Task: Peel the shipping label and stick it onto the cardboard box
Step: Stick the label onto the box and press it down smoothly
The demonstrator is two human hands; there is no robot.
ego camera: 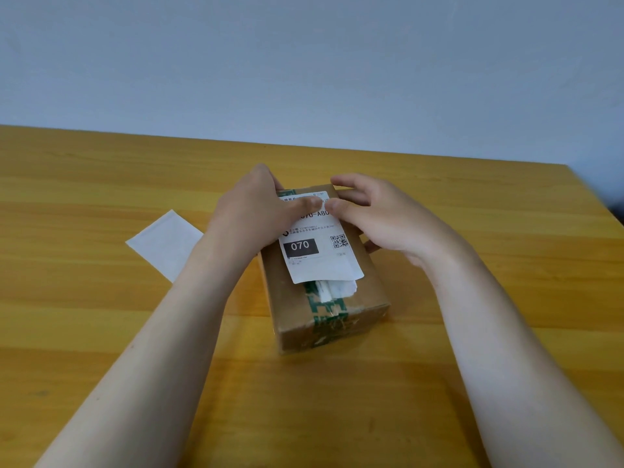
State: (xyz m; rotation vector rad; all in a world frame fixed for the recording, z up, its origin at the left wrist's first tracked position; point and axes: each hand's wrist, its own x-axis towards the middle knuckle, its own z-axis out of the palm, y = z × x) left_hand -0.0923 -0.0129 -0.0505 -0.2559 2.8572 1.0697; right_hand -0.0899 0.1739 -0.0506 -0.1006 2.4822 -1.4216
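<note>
A brown cardboard box [368,298] sealed with green-printed tape stands in the middle of the table. The white shipping label [320,255], printed with "070" and a QR code, lies flat on the box's top. My left hand [256,217] rests on the label's far left part, thumb pressing on the paper. My right hand [381,217] is at the far right edge, thumb on the label and fingers draped over the box's side. Both thumbs nearly meet. An older torn white label remnant [337,288] shows under the new label's near edge.
A blank white backing sheet [165,243] lies flat on the yellow wooden table [101,325] to the left of the box. The table's right edge runs close to my right arm; a pale wall stands behind.
</note>
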